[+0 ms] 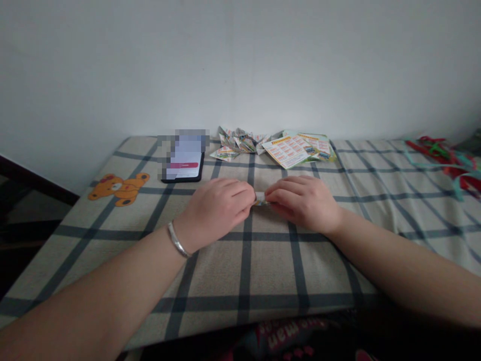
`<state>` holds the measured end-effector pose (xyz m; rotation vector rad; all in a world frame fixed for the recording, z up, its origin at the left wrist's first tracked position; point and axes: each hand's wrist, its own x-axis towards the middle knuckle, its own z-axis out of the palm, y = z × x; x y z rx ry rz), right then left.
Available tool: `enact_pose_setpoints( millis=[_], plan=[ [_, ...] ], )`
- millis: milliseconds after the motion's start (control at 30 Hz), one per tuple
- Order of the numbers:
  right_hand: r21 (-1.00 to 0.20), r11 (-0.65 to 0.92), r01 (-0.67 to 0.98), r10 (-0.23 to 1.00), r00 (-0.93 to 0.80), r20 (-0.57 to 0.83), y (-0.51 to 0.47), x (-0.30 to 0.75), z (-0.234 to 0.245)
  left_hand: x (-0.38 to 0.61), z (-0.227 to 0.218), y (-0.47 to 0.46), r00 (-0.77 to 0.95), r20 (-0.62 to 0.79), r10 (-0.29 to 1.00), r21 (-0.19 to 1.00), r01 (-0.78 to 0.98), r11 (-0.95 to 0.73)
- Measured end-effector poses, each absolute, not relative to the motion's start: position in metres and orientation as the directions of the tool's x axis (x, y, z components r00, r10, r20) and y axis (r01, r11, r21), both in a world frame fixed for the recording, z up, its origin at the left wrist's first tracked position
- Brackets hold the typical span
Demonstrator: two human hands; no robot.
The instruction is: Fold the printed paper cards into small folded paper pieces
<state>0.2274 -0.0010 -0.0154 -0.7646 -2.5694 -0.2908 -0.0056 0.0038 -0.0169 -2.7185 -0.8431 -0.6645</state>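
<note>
Between my two hands is a small piece of printed paper (pixel 260 199), low over the checked cloth. My left hand (pixel 221 202), with a silver bangle (pixel 176 240) on its wrist, is closed on the paper's left end. My right hand (pixel 302 203) pinches the right end with its fingers together. Only a narrow strip of the paper shows in the gap; the rest is hidden under the fingers.
Behind my hands lie folded printed paper pieces (pixel 238 142) and a few flat printed sheets (pixel 287 152). A phone (pixel 184 168) rests at the back left, near an orange bear picture (pixel 119 188). Red and teal ribbons (pixel 451 163) lie far right. A wall (pixel 240 65) borders the table's back edge.
</note>
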Motion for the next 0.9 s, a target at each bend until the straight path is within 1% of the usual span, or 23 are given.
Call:
enact_pose_setpoints(
  millis=[133,233,367,500,700,767,900],
  plan=[
    [0.175,0.836,0.520,0.400,-0.795,0.456,-0.0019,0.2277,-0.0140,-0.0069,-0.0169,0.0065,0.760,0.443,0.475,-0.078,0.561,-0.824],
    [0.167,0.864,0.475,0.382,-0.835,0.396,-0.0004,0.2272,-0.0145,-0.0059,-0.0178,0.0081,0.787,0.384,0.483,-0.059,0.544,-0.837],
    [0.105,0.896,0.432,0.378,-0.864,0.333,0.0023,0.2275,-0.0155,-0.0047,-0.0191,0.0087,0.804,0.368,0.467,-0.040,0.515,-0.856],
    [0.038,0.924,0.380,0.352,-0.887,0.300,0.0036,0.2280,-0.0161,-0.0061,-0.0197,0.0083,0.813,0.362,0.456,-0.010,0.493,-0.870],
    [-0.076,0.921,0.382,0.387,-0.878,0.282,0.0027,0.2285,-0.0140,-0.0073,-0.0193,0.0048,0.828,0.329,0.454,0.021,0.475,-0.880],
    [-0.120,0.923,0.366,0.385,-0.881,0.275,0.0025,0.2287,-0.0126,-0.0069,-0.0187,0.0039,0.834,0.303,0.461,0.048,0.469,-0.882],
    [-0.272,0.911,0.310,0.383,-0.881,0.279,0.0035,0.2293,-0.0105,-0.0070,-0.0179,0.0046,0.862,0.285,0.420,0.152,0.392,-0.907]
  ],
)
